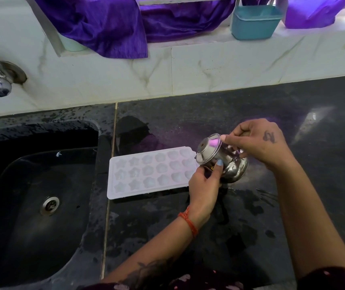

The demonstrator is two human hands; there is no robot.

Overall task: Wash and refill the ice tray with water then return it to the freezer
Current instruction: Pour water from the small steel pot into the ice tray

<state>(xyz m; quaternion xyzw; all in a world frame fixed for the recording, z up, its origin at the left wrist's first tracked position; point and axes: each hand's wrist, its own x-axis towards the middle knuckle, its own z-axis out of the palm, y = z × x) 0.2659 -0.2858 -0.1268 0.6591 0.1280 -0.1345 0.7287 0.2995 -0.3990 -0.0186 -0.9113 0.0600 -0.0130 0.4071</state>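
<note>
Steel pot point(224, 162) tilted over ice tray point(150, 172), gripped by left hand point(204, 185) and right hand point(259, 143)

No legible text, label, brand or number on any surface in view.

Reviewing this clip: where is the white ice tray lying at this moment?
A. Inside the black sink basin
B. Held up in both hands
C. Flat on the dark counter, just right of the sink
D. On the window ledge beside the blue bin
C: the ice tray lies flat on the counter beside the sink, while the left hand and right hand hold a steel pot tipped toward it.
</note>
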